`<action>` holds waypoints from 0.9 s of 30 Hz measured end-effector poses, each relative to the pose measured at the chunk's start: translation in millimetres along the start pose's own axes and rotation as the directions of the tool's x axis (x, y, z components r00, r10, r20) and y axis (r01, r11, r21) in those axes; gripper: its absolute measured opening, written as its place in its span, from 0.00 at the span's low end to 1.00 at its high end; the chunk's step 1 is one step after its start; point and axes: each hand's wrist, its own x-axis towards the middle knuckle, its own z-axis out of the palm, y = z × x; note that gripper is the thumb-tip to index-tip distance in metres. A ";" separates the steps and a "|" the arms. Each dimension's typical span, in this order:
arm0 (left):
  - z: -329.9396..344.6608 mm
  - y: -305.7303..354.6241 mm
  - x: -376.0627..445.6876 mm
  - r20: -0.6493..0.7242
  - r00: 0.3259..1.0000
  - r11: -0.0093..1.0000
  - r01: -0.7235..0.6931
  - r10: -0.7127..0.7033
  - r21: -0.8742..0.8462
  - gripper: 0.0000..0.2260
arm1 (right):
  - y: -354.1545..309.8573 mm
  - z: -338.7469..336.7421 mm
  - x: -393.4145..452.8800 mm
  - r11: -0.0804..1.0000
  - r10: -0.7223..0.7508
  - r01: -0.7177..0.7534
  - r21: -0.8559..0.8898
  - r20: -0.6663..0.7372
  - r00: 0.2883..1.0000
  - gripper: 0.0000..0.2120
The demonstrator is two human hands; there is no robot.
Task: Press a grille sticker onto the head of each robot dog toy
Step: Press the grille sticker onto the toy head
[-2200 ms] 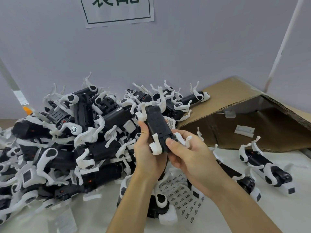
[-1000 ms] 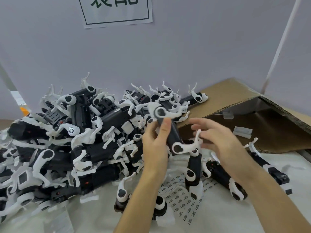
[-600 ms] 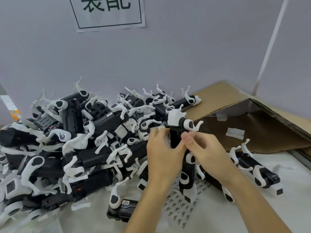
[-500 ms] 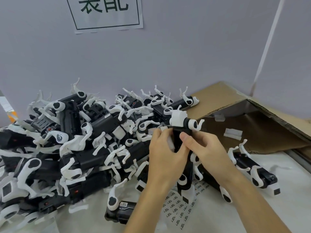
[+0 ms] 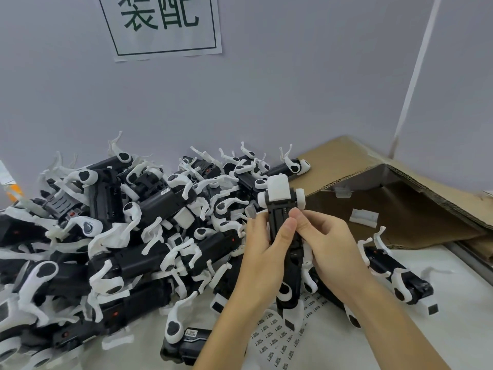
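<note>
While it's held up off the table [image 5: 440,340], one toy dog [image 5: 280,209] is gripped by both hands right in the middle of things, stood on end with its white block head pointed up and away. The left hand [image 5: 262,259] is wrapped around the black body from the left side, thumb laid up along the face of it. The right hand [image 5: 329,248] is closed on the same body from the right, thumb tip pressed on the black part just below the head, pretty much touching the left thumb. Whether a sticker is pinched under those thumbs can't be made out, too small and covered.

Left of the held dog, a big heap of toy dogs [image 5: 120,236] is piled against the grey wall [image 5: 266,102], black bodies and white legs tangled every which way. Below the held dog, partly hidden by the wrists, a sheet of stickers [image 5: 274,340] is spread flat on the table, with small dark printed marks in rows. Just right of the held dog, a couple more dogs [image 5: 400,279] are lying on their sides on the table, apart from the heap. Behind those, a flattened cardboard box [image 5: 386,209] is leaned in the corner, with a small white plastic piece [image 5: 364,217] sat on it. Above the heap, a paper sign [image 5: 162,25] with two large green characters is stuck on the wall.
</note>
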 end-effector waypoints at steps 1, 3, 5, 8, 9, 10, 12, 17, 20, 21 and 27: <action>-0.4 -0.6 0.3 0.002 1.000 1.000 0.017 -0.017 -0.024 0.15 | 0.6 -0.3 0.5 0.999 0.024 -0.025 0.046 0.031 0.999 0.15; -1.2 -1.9 1.6 -0.019 0.998 0.998 0.051 -0.052 -0.044 0.11 | -0.4 -1.4 1.1 0.987 0.060 -0.073 0.141 0.092 0.994 0.18; -1.7 -2.1 1.8 -0.052 0.996 0.995 0.064 -0.068 -0.070 0.09 | -4.4 -0.6 0.4 0.992 0.048 -0.059 0.110 0.097 0.994 0.19; -1.0 -2.5 0.8 -0.064 0.992 0.987 0.097 -0.106 -0.132 0.11 | -10.5 -0.8 0.1 0.988 0.020 -0.022 -0.155 -0.014 1.000 0.23; -0.9 -1.4 0.5 -0.062 0.991 0.983 0.104 -0.114 -0.150 0.11 | -10.8 -2.9 0.4 0.972 0.022 -0.036 -0.232 -0.060 0.998 0.24; -1.4 0.6 0.3 -0.058 0.991 0.979 0.108 -0.120 -0.173 0.12 | -10.0 -5.7 0.6 0.949 0.038 -0.066 -0.307 -0.098 0.995 0.24; -3.7 2.2 1.7 -0.048 0.991 0.968 0.110 -0.124 -0.223 0.15 | -7.4 -10.9 1.3 0.894 0.083 -0.130 -0.430 -0.127 0.988 0.15; -10.0 -0.6 3.2 0.043 0.995 0.948 0.094 -0.085 -0.305 0.11 | -13.4 -16.0 -2.9 0.943 0.242 -0.197 -0.270 0.147 0.959 0.13; -12.1 -1.8 4.1 0.103 0.992 0.953 0.097 -0.070 -0.286 0.11 | -12.5 -20.4 -3.3 0.958 0.239 -0.196 -0.210 0.202 0.950 0.15; -12.3 -2.0 4.5 0.108 0.991 0.955 0.102 -0.074 -0.278 0.11 | -10.7 -22.1 -3.0 0.959 0.246 -0.207 -0.196 0.204 0.947 0.15; -14.8 -0.9 6.9 0.018 0.993 0.945 0.116 -0.117 -0.306 0.08 | 2.3 -34.6 2.4 0.909 0.198 -0.234 -0.346 -0.137 0.971 0.09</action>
